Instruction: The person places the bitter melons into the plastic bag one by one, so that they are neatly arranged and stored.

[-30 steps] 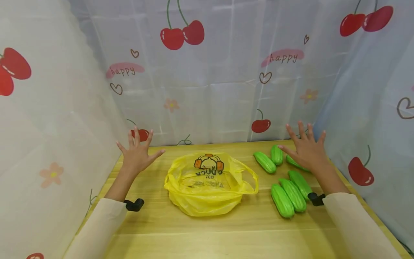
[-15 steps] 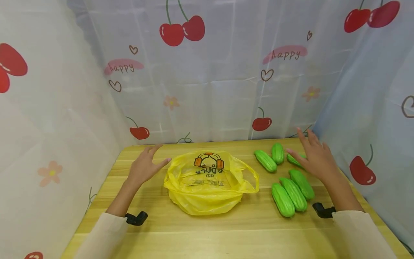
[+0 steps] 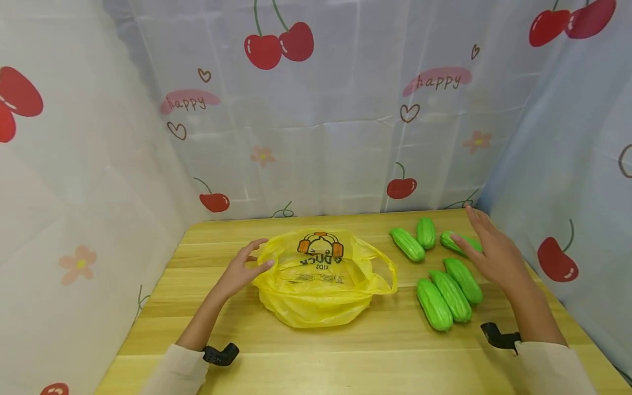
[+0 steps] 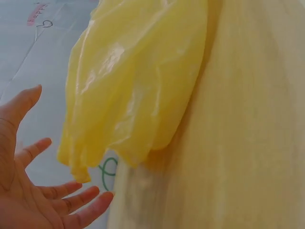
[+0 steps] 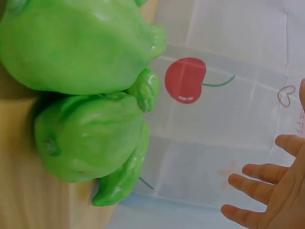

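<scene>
A yellow plastic bag (image 3: 316, 307) with a printed duck stands with its mouth spread on the table. My left hand (image 3: 240, 275) is at its left rim, thumb and fingers apart and holding nothing. In the left wrist view the fingers reach beside the yellow bag (image 4: 138, 86). To the right lie several bright green, ridged, cucumber-shaped vegetables (image 3: 450, 296). My right hand (image 3: 498, 255) hovers at their right side, fingers extended, nothing in it. From the right wrist, the green vegetables (image 5: 90, 136) appear close up, with the fingers (image 5: 252, 188) apart from them.
Underneath is a light wooden table (image 3: 316, 362). A pale curtain (image 3: 326, 137) printed with cherries closes off the back and both sides. The bag's loop handle (image 3: 387, 269) sticks out to the right, toward the vegetables. Each wrist carries a small black camera (image 3: 221, 355).
Both hands have come down from a raised, spread pose. The left has moved right to the bag's rim; the right has shifted slightly right and lower. Bag and vegetables stay in place.
</scene>
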Action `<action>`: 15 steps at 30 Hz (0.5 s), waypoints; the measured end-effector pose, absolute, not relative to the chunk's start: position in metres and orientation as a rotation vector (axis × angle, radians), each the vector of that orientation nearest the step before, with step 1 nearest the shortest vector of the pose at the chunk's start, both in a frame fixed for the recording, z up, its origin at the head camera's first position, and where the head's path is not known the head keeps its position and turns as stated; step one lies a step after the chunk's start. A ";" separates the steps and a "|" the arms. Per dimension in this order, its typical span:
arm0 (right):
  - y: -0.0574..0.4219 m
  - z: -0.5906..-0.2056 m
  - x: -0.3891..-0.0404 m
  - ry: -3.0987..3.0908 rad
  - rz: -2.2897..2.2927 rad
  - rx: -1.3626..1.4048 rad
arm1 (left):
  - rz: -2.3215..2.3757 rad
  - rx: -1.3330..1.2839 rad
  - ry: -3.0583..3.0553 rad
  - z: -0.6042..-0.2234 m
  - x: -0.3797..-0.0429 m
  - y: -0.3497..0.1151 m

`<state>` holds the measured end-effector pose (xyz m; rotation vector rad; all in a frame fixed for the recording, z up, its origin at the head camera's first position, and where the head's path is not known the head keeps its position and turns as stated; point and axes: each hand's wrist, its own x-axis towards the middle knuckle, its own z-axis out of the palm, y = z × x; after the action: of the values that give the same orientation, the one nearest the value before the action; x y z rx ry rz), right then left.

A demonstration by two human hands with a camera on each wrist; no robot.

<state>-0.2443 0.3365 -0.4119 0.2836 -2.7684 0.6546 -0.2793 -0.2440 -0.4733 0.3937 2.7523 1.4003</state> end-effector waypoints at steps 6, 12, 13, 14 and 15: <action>0.343 -0.419 -0.236 -2.812 0.749 0.224 | 1.537 0.443 2.637 -0.488 -0.279 -0.241; 0.353 -0.427 -0.231 -2.813 0.834 0.178 | 1.627 0.444 2.617 -0.502 -0.282 -0.234; 0.355 -0.429 -0.231 -2.811 0.861 0.175 | 1.635 0.442 2.616 -0.505 -0.282 -0.233; 0.357 -0.430 -0.231 -2.808 0.885 0.173 | 1.642 0.446 2.613 -0.508 -0.283 -0.232; 0.360 -0.432 -0.231 -2.807 0.914 0.168 | 1.649 0.444 2.611 -0.511 -0.283 -0.232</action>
<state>-0.2309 0.3600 -0.4324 0.1679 -2.8074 0.9137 -0.2830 -0.2317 -0.5114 0.4436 2.6114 1.6493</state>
